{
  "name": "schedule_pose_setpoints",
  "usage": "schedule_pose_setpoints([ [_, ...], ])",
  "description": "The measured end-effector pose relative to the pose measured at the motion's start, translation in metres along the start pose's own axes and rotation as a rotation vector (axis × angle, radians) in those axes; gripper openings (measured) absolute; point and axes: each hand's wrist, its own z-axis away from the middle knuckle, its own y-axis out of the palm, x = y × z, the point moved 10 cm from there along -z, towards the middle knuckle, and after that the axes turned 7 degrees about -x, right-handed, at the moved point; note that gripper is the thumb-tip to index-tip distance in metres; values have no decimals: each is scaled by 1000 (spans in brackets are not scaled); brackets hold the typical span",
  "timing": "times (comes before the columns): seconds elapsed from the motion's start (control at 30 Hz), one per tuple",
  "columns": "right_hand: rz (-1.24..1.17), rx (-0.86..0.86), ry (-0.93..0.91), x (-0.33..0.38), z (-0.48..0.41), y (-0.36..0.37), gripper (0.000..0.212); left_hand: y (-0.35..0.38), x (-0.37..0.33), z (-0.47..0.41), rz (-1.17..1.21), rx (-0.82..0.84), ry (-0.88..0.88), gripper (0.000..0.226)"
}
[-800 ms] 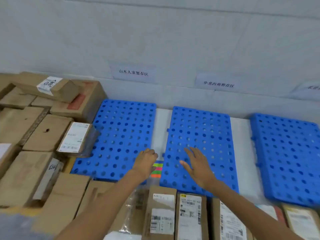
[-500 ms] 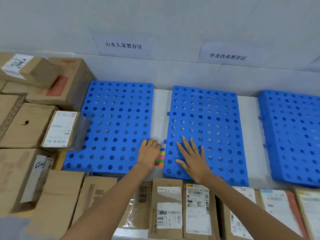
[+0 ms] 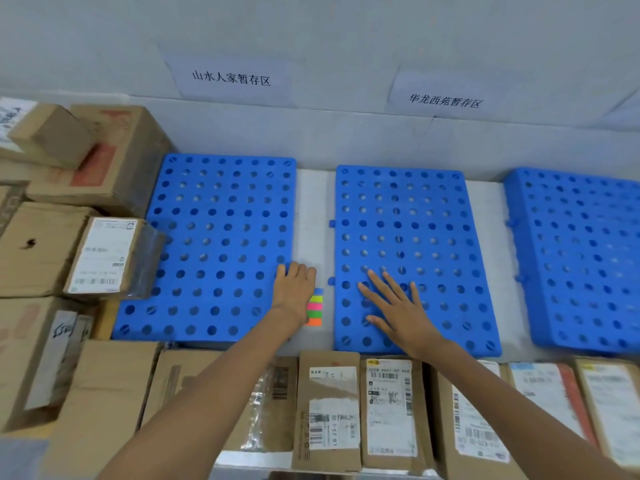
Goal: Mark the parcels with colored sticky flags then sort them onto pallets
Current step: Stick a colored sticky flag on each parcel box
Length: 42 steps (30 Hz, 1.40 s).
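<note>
The left hand (image 3: pixel 294 292) and right hand (image 3: pixel 398 306) are resting on two blue pallets, with the sticky flags (image 3: pixel 316 309) lying between them.
The left hand is lying with fingers close together, holding nothing, on the near right edge of the left pallet (image 3: pixel 214 244), just beside the flags, which are sitting on the white desk (image 3: pixel 311 216) in the gap. The right hand is pressing flat, fingers spread, on the near left part of the middle pallet (image 3: pixel 415 220). A third pallet (image 3: pixel 581 258) is lying further right. Labelled parcels (image 3: pixel 329 410) are lining the near edge, and more boxes (image 3: pixel 41 247) are sitting stacked at the left.
</note>
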Motion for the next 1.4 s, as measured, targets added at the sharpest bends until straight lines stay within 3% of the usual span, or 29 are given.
schedule_pose_setpoints([
  [0.17, -59, -8, -4, 1, 2, -1, 63, -13, 2, 3, 149, -117, 4, 60],
  [0.37, -169, -95, 0, 4, 3, -7, 69, -30, 27, 5, 747, -175, -107, 8],
  [0.57, -539, -399, 123, -7, -6, -44, 27, -59, 62, 1, 1100, -248, -248, 10],
  [0.67, -694, -447, 116, -1, -19, -71, 26, -78, 67, 0, 1316, -247, -239, 20],
  [0.83, -1041, -614, 90, 10, -34, -115, 27, -112, 43, 25, 1537, -285, -79, 20],
  [1.0, -1004, -883, -23, 34, 18, -143, 15, -119, 28, 97, 1689, -535, -27, 13],
  [1.07, -1050, -922, -26, 51, 59, -137, 15, -106, 17, 138, 1793, -531, -54, 8],
  [1.13, -1019, -921, -36, 73, 102, -128, 16, -94, 6, 178, 1851, -508, -74, 20],
  [1.4, -233, -1000, -212, 173, 221, -131, 46, -87, -22, 306, 1930, -506, 37, 28],
])
